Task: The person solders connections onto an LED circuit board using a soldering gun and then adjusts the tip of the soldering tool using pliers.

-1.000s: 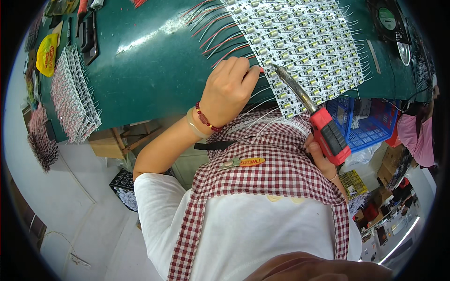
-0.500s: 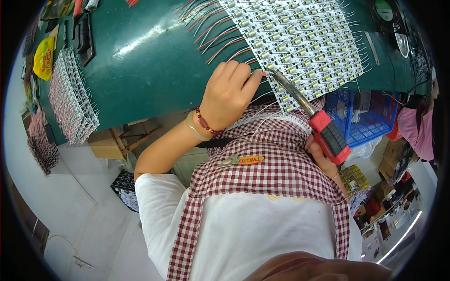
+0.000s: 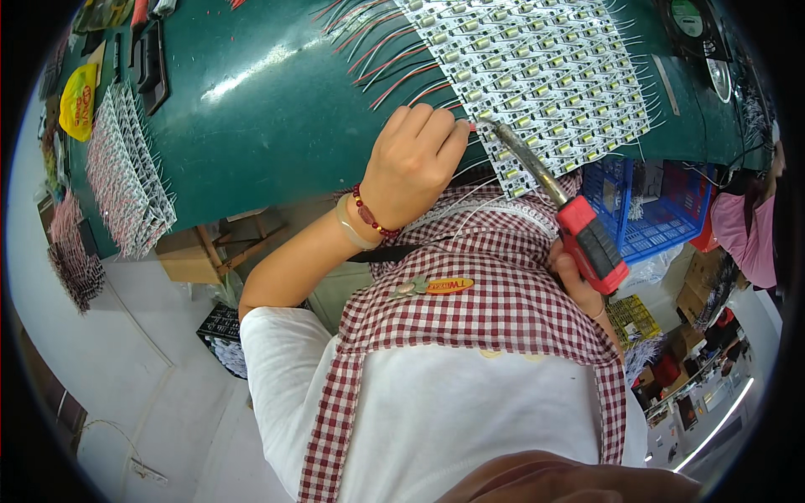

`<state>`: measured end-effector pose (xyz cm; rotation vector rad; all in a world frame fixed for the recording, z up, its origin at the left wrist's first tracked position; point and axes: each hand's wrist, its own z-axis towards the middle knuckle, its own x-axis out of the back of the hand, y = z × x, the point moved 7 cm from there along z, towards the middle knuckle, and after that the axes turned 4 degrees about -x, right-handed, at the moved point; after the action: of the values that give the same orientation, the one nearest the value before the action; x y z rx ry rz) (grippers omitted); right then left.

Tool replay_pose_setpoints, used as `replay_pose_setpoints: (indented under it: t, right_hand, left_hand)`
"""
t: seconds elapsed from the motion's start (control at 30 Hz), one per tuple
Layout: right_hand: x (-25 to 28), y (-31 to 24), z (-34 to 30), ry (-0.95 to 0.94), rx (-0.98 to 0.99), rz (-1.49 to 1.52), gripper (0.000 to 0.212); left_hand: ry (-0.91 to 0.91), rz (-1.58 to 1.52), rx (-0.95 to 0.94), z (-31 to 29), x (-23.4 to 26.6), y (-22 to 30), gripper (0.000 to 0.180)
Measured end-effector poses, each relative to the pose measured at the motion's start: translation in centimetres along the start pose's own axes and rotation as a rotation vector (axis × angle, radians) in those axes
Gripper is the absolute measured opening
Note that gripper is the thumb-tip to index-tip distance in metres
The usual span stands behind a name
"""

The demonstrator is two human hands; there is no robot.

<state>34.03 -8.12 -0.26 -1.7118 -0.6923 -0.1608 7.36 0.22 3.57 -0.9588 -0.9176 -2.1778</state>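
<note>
A panel of small white LED circuit boards (image 3: 537, 80) lies at the front of the green table, with red, black and white wires (image 3: 402, 71) fanned out along its left side. My left hand (image 3: 415, 158) is closed at the panel's near left edge, pinching a red wire (image 3: 472, 127) between thumb and forefinger. My right hand (image 3: 574, 275), partly hidden, is wrapped round the red and black handle of a soldering iron (image 3: 591, 243). Its metal shaft slants up to the left, and the tip is beside the red wire's end at the board edge. Whether they touch is too small to tell.
Wired boards (image 3: 126, 176) are stacked at the table's left end, near a yellow packet (image 3: 79, 101) and a black tool (image 3: 151, 67). At right, a blue plastic crate (image 3: 662, 239) sits below the table edge. A solder reel (image 3: 688, 18) stands at far right.
My left hand and the iron's tip have shifted slightly toward the far side along the panel's edge. Both hands keep their grips.
</note>
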Motion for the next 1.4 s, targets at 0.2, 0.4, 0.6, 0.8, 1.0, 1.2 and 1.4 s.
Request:
replay_pose_setpoints:
  t: [0.2, 0.4, 0.6, 0.8, 1.0, 1.2, 1.4]
  right_hand:
    - [0.6, -0.2, -0.2, -0.011, -0.006, 0.015, 0.025]
    - [0.4, 0.1, -0.3, -0.058, -0.048, 0.043, 0.025]
    - [0.8, -1.8, -0.1, -0.009, 0.076, -0.005, 0.023]
    - [0.7, -1.1, -0.8, -0.019, 0.091, -0.034, 0.02]
    - [0.8, -1.4, -0.9, 0.012, 0.106, -0.098, 0.02]
    - [0.8, -3.6, 0.0, 0.03, 0.182, -0.161, 0.022]
    - [1.0, -1.1, -1.0, -0.004, 0.039, 0.004, 0.023]
  left_hand:
    - [-0.001, 0.047, -0.021, 0.2, 0.2, 0.1, 0.017]
    - [0.012, 0.058, -0.069, 0.3, 0.3, 0.2, 0.018]
    - [0.047, 0.005, -0.098, -0.2, 0.8, 1.6, 0.02]
    - [0.016, -0.024, -0.035, -0.8, -0.2, 1.3, 0.022]
    - [0.03, -0.023, -0.054, -0.8, -0.3, 1.6, 0.023]
    - [0.021, -0.041, -0.064, -0.8, -0.3, 1.7, 0.024]
    - [0.014, -0.04, -0.057, -0.6, -0.1, 1.7, 0.024]
